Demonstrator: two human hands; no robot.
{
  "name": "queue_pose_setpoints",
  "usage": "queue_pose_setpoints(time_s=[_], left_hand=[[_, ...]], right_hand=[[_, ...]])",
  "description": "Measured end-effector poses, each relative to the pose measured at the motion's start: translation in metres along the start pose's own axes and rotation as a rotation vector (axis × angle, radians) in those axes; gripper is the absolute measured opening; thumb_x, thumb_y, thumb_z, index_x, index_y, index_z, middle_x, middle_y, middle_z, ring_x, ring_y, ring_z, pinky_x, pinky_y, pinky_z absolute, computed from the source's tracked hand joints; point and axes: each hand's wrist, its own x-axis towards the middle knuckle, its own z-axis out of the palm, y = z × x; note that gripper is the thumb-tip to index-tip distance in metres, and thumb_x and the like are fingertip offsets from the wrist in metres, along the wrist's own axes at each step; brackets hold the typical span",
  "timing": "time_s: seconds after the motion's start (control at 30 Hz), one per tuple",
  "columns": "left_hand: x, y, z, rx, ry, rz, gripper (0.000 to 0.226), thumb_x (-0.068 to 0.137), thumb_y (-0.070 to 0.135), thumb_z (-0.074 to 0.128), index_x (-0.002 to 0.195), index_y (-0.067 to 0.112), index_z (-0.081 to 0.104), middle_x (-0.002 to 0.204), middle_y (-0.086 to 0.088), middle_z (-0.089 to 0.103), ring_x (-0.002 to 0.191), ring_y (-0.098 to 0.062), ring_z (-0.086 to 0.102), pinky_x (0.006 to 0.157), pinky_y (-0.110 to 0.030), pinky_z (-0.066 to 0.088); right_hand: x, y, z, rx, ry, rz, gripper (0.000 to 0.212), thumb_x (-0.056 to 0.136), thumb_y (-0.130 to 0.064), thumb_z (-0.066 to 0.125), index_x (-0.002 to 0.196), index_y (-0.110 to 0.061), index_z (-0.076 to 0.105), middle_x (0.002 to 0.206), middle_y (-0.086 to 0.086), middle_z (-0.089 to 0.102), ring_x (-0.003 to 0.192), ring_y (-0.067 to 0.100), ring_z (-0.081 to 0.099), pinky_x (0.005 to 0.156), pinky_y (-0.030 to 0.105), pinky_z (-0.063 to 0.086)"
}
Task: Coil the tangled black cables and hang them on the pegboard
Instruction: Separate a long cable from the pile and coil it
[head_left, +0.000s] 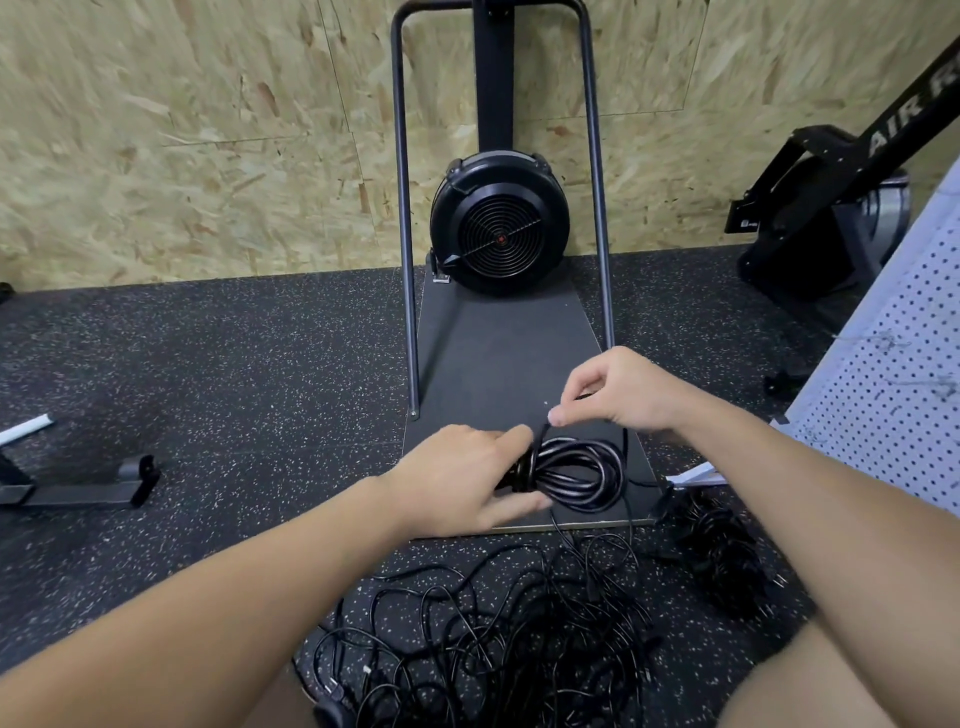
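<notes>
Fingers of the left hand (460, 475) clamp one coiled cable (576, 475) over the dark board (493, 353), while the right hand (618, 392) pinches its loose end. Most remains, I'd say: a tangled pile (493, 639) on the floor, and the pegboard (893, 374) bare.

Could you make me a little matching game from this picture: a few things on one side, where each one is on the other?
Things:
1. coil
2. tangle
3. pegboard
4. fan

Places:
A. far end of the dark platform, by the wall
B. held in the left hand
C. loose on the speckled floor, nearest the person
D. leaning at the right edge

Pairs: 1-B, 2-C, 3-D, 4-A
</notes>
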Motion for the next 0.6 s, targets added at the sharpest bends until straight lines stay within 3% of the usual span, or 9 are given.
queue_pose_setpoints(time_s=[0.1, 0.2, 0.27, 0.37, 0.5, 0.6], left_hand=[[-0.004, -0.006, -0.007, -0.048, 0.081, -0.033, 0.072, 0.105, 0.071, 0.052, 0.156, 0.023, 0.035, 0.102, -0.001, 0.075, 0.082, -0.034, 0.068, 0.066, -0.041, 0.043], [-0.008, -0.009, -0.01, -0.089, 0.134, -0.103, 0.084, 0.105, 0.066, 0.058, 0.171, 0.03, 0.019, 0.116, 0.003, 0.076, 0.086, -0.029, 0.068, 0.07, -0.038, 0.046], [-0.007, -0.015, -0.008, -0.094, 0.141, -0.136, 0.071, 0.105, 0.067, 0.057, 0.163, 0.037, 0.03, 0.126, 0.006, 0.074, 0.098, -0.028, 0.07, 0.078, -0.04, 0.054], [-0.005, -0.027, -0.004, -0.126, 0.115, -0.217, 0.054, 0.103, 0.066, 0.06, 0.142, 0.032, 0.044, 0.115, 0.008, 0.073, 0.096, -0.03, 0.07, 0.078, -0.043, 0.055], [0.003, -0.038, 0.007, -0.132, 0.124, -0.375, 0.049, 0.101, 0.066, 0.062, 0.11, 0.024, 0.039, 0.092, -0.001, 0.07, 0.085, -0.039, 0.066, 0.071, -0.048, 0.054], [0.008, -0.048, 0.016, -0.06, 0.1, -0.564, 0.048, 0.1, 0.061, 0.065, 0.106, 0.022, 0.038, 0.098, -0.007, 0.073, 0.09, -0.044, 0.068, 0.07, -0.045, 0.051]], right_hand=[[0.0, 0.014, -0.002, 0.195, 0.008, 0.045, 0.017, 0.086, -0.025, 0.094, 0.093, -0.012, 0.085, 0.095, 0.025, 0.08, 0.083, 0.023, 0.069, 0.086, 0.04, 0.053], [0.002, 0.026, 0.002, 0.148, 0.014, 0.096, 0.01, 0.094, -0.019, 0.085, 0.088, -0.012, 0.085, 0.081, 0.018, 0.077, 0.068, 0.021, 0.06, 0.063, 0.033, 0.048], [0.004, 0.031, 0.011, 0.084, -0.016, 0.138, 0.019, 0.097, -0.009, 0.076, 0.079, -0.01, 0.082, 0.068, 0.012, 0.068, 0.062, 0.021, 0.052, 0.056, 0.031, 0.04], [0.0, 0.03, 0.024, 0.053, -0.11, 0.195, 0.034, 0.105, -0.017, 0.07, 0.072, -0.009, 0.077, 0.063, 0.005, 0.066, 0.058, 0.019, 0.049, 0.056, 0.032, 0.034], [-0.011, 0.009, 0.037, 0.091, -0.274, 0.17, 0.034, 0.112, -0.029, 0.062, 0.094, -0.008, 0.082, 0.073, 0.005, 0.068, 0.058, 0.013, 0.049, 0.052, 0.026, 0.04], [-0.018, -0.016, 0.04, -0.049, -0.268, 0.11, 0.029, 0.108, -0.026, 0.06, 0.094, -0.018, 0.084, 0.072, 0.003, 0.068, 0.056, 0.016, 0.044, 0.05, 0.023, 0.036]])
